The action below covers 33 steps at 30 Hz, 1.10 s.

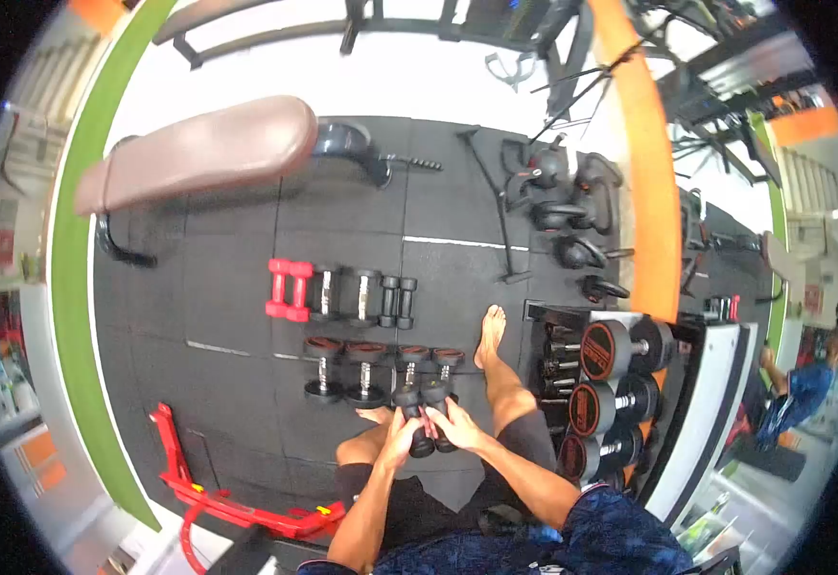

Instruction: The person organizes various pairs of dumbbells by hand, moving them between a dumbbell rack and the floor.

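Observation:
My left hand (401,437) is closed around a small black dumbbell (407,395). Beside it, my right hand (461,427) grips a second black dumbbell (434,391). The two dumbbells are side by side, almost touching, between my knees; my fingers partly hide their handles. Just beyond them on the mat, a row of dumbbells with chrome handles includes a larger dumbbell (366,374) and another at its left (322,369). Farther off lie a pair of red dumbbells (289,289), chrome-handled black dumbbells (363,295) and thin all-black dumbbells (398,302).
At my right stands a rack (692,402) of large round dumbbells (606,350). Kettlebells (580,251) and a long black bar (500,201) lie farther ahead. A brown padded bench (208,153) is at the far left, and a red metal frame (246,516) sits near my left. A mirror (803,326) reflects a person.

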Available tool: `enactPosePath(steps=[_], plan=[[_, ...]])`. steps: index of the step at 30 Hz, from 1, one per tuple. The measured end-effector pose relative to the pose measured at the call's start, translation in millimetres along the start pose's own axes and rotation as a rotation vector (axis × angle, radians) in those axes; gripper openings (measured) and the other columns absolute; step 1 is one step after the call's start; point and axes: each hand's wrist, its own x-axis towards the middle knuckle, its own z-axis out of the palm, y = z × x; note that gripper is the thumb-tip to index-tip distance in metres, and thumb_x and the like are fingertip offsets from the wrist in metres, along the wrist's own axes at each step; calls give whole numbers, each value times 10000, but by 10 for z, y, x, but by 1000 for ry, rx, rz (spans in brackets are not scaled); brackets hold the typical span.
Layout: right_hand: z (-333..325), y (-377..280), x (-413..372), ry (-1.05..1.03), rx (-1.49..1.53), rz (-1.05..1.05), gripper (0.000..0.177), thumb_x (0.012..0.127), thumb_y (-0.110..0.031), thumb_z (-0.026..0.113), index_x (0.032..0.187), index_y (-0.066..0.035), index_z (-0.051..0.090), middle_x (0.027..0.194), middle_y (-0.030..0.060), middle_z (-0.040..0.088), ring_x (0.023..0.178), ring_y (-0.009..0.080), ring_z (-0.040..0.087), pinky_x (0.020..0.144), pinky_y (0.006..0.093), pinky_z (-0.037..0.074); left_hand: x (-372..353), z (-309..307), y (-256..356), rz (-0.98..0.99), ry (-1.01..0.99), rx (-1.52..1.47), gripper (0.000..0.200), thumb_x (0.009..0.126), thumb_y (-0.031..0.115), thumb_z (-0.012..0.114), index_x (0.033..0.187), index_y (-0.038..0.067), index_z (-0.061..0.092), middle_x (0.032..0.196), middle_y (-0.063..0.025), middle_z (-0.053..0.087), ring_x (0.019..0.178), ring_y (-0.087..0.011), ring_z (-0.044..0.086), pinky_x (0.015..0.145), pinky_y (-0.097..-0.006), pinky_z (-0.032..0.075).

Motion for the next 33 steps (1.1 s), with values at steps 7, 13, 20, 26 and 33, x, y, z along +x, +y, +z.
enactPosePath(steps=[7, 13, 20, 26, 33], plan=[[396, -678, -1408, 126, 228, -206, 225, 976, -240, 492, 961, -17, 462, 746, 41, 558, 688, 127, 545, 666, 265, 456, -1122, 649, 780, -49, -242, 254, 265, 897, 120, 502, 1128, 42, 400, 849, -77, 571, 758, -174, 586, 712, -305, 485], [251, -911, -2184, 480, 340, -348, 249, 966, -249, 523, 989, -6, 481, 766, 28, 560, 695, 102, 535, 671, 255, 454, -1248, 1482, 1040, -98, -455, 432, 284, 916, 99, 439, 1192, 73, 377, 872, -71, 576, 771, -161, 587, 731, -287, 484], [-589, -834, -2713, 687, 679, -437, 233, 951, -262, 544, 998, -41, 487, 767, 17, 558, 709, 98, 546, 663, 241, 451, -975, 2836, 836, -43, -624, 818, 202, 956, 162, 446, 1103, 29, 406, 861, -85, 582, 728, -154, 587, 682, -300, 486], [-1643, -562, -3250, 750, 929, -614, 166, 929, -126, 520, 1066, -57, 455, 843, 51, 548, 753, 147, 559, 713, 295, 463, -791, 4296, 366, 128, -816, 1164, 332, 944, 172, 493, 1211, -7, 410, 908, -136, 605, 793, -206, 615, 735, -332, 489], [-2970, -225, -3679, 1022, 1030, -702, 291, 877, -84, 598, 1127, -43, 454, 877, 33, 550, 782, 131, 549, 743, 284, 449, -59, 5669, -571, 192, -1034, 1339, 386, 913, 149, 546, 1233, -28, 422, 1097, -168, 598, 1033, -239, 574, 913, -353, 434]])
